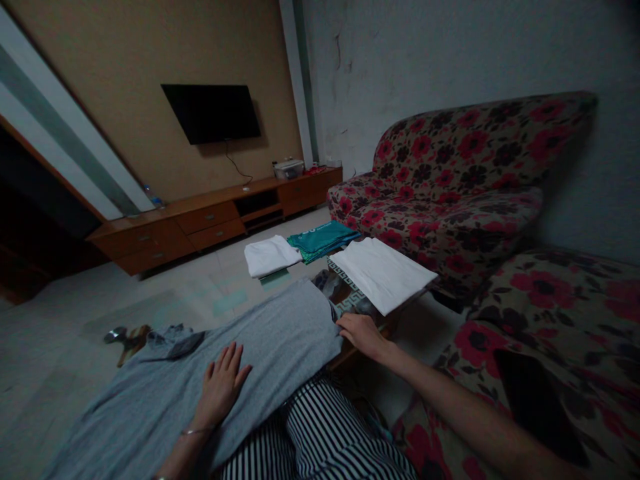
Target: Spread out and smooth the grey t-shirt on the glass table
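The grey garment (280, 320) is spread over the near side of the table (350, 293), and it continues down to the left, beside the person's striped trousers (325, 427). The left hand (223, 380) lies flat on it, with the fingers straight and a little apart, and it grips nothing. The right hand (365, 335) has its fingers bent and closed on the garment's right edge (how much cloth is between them, one cannot tell). Near this hand, a folded white cloth (385, 273) lies at the table's right edge. A teal cloth (325, 239) is placed toward the far edge, and a second white cloth (271, 255) is just to the left of it. On the sofa (475, 333), to the right, rests a dark flat object (540, 403).
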Demonstrator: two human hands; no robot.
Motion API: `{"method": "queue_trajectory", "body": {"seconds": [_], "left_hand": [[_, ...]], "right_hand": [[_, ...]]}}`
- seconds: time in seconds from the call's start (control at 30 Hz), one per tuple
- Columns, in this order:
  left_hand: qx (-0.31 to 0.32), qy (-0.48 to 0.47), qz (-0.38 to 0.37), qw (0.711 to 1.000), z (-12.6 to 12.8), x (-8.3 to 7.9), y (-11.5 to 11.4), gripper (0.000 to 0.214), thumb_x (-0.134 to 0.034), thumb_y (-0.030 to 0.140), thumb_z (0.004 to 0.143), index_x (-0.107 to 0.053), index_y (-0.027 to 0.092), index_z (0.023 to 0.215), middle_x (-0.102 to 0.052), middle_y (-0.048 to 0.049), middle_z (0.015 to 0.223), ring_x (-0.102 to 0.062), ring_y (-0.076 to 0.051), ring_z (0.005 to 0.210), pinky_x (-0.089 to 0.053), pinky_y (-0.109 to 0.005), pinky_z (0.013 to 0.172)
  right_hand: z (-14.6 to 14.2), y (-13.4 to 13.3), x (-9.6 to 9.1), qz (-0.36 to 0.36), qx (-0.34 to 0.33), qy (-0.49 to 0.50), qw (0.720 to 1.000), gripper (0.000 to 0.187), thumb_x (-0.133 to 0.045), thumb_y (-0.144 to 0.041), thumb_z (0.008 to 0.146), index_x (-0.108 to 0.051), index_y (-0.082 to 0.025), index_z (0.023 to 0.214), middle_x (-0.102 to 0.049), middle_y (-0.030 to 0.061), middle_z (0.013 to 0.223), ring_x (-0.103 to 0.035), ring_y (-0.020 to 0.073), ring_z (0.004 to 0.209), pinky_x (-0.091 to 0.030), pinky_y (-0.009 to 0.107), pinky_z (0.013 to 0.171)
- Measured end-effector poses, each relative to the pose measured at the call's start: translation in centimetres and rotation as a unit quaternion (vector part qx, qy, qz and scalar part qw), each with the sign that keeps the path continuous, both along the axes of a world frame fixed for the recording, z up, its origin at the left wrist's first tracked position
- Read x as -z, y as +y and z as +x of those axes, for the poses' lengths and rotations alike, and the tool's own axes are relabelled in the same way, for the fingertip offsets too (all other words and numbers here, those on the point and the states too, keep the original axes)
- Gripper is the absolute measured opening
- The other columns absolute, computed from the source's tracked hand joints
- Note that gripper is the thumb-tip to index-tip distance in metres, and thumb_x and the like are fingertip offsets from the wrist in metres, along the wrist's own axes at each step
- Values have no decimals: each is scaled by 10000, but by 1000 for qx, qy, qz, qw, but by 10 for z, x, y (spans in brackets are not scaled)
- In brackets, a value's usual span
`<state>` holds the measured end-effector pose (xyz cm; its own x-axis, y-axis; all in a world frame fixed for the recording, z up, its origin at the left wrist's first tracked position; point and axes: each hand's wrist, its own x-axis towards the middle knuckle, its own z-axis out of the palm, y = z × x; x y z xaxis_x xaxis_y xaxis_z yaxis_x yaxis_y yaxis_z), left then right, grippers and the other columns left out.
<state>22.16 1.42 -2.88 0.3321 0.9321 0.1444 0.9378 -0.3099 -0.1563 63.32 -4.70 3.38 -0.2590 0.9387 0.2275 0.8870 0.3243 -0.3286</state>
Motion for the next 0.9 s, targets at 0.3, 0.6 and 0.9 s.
{"method": "queue_trajectory", "body": {"seconds": [0.3,0.6,0.9], "left_hand": [[7,-3,8,1000,-2,2,0,608,-259,494,926,-341,175,1437,-281,-72,1520,-255,-255,1394,-259,-485,1089],[2,-4,-3,1000,0,0,-1,609,-259,501,931,-339,172,1437,-274,-74,1521,-242,-255,1399,-260,-485,1089],[6,-16,-10,1000,0,-2,-3,604,-272,507,932,-348,179,1434,-269,-79,1522,-237,-258,1402,-236,-482,1100]], "right_hand": [[6,9,0,2,25,20,999,231,-739,-350,716,-644,-154,795,-592,72,945,-543,198,902,-422,285,757],[19,45,16,-285,-19,287,914,445,-667,-212,672,-590,-150,1106,-673,-10,765,-553,91,558,-411,191,519],[33,40,25,-332,-31,288,898,225,-664,-339,663,-567,-137,664,-565,-38,568,-514,77,467,-382,178,433]]}}
